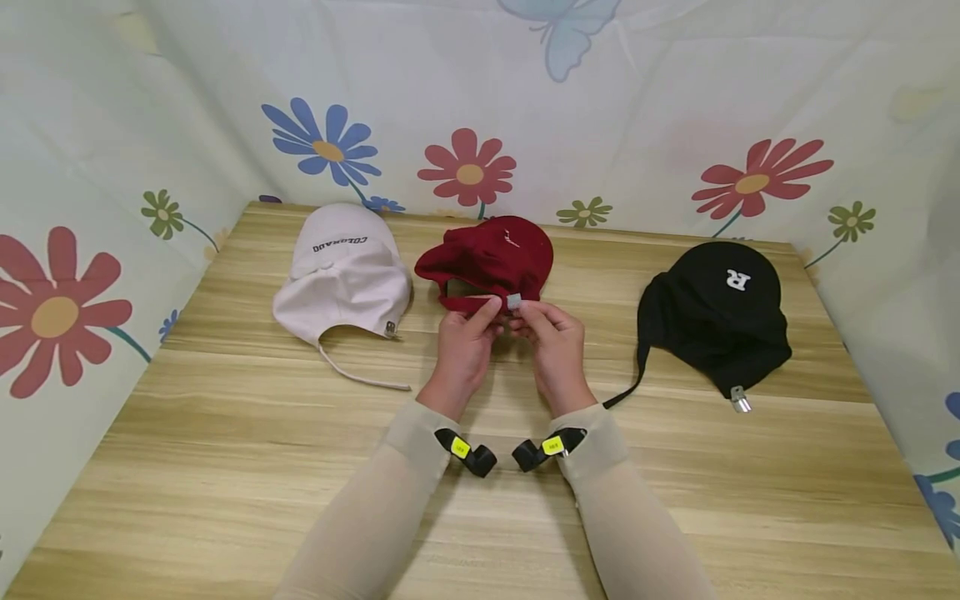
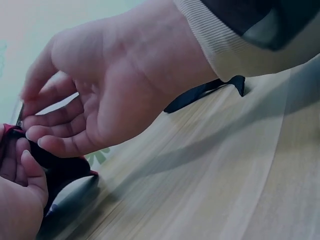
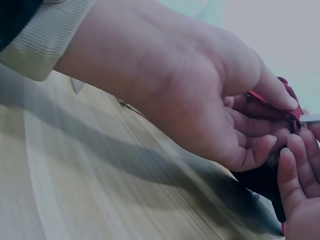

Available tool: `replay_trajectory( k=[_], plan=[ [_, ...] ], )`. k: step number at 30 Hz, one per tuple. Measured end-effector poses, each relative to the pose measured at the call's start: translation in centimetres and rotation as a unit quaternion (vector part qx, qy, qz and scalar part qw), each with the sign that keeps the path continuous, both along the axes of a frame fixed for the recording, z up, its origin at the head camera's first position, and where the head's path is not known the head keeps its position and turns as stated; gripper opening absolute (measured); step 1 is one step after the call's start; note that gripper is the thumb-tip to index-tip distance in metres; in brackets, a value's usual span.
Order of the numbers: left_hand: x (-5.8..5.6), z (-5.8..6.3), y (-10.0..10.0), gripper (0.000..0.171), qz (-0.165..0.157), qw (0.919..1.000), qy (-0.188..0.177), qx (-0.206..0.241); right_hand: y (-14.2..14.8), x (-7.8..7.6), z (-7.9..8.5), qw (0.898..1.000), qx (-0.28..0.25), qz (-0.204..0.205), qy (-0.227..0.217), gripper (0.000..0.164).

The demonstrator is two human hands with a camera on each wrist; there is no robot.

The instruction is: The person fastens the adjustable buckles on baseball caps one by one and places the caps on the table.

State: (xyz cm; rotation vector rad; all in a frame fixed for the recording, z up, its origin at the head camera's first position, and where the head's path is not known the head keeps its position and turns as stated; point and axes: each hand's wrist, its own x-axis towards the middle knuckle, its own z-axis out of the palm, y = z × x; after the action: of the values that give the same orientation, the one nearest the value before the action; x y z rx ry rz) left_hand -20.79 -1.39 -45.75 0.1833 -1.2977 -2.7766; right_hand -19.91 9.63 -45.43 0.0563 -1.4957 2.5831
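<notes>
A dark red cap (image 1: 517,250) lies with its back opening toward me, a small white mark on its crown. My left hand (image 1: 463,350) pinches its red strap between thumb and fingers. Right beside it my right hand (image 1: 557,346) pinches the silver metal buckle (image 1: 513,302) at the strap. In the left wrist view, the right hand (image 2: 120,85) fills the middle, its fingertips meeting at the buckle. The right wrist view shows the left hand (image 3: 185,95) with its thumb pressed on the red strap (image 3: 295,114). Fingers hide part of the strap.
To the left lies a white cap (image 1: 345,267) lettered COLORADO, its thin strap (image 1: 360,379) loose. On the right is a black cap (image 1: 712,317) with a white R, a dangling strap (image 1: 641,367) and a metal buckle (image 1: 738,400). Flowered cloth (image 1: 645,100) surrounds the wooden table (image 1: 225,483).
</notes>
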Motion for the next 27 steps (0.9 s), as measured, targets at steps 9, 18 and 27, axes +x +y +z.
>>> replay_trajectory(
  k=[9, 18, 27],
  plan=[
    [0.03, 0.02, -0.24, 0.018, -0.012, 0.9999, 0.003, 0.0, 0.72, -0.03, 0.13, 0.998, -0.012, 0.055, -0.018, 0.017],
    [0.1, 0.07, -0.3, 0.021, -0.015, 0.9997, 0.016, -0.007, 1.07, -0.4, -0.14, 0.996, -0.011, 0.084, -0.032, 0.022],
    [0.14, -0.1, -0.13, 0.019, 0.008, 0.9984, 0.028, -0.049, 0.82, -0.58, -0.1, 0.997, 0.015, 0.059, -0.04, 0.021]
  ],
)
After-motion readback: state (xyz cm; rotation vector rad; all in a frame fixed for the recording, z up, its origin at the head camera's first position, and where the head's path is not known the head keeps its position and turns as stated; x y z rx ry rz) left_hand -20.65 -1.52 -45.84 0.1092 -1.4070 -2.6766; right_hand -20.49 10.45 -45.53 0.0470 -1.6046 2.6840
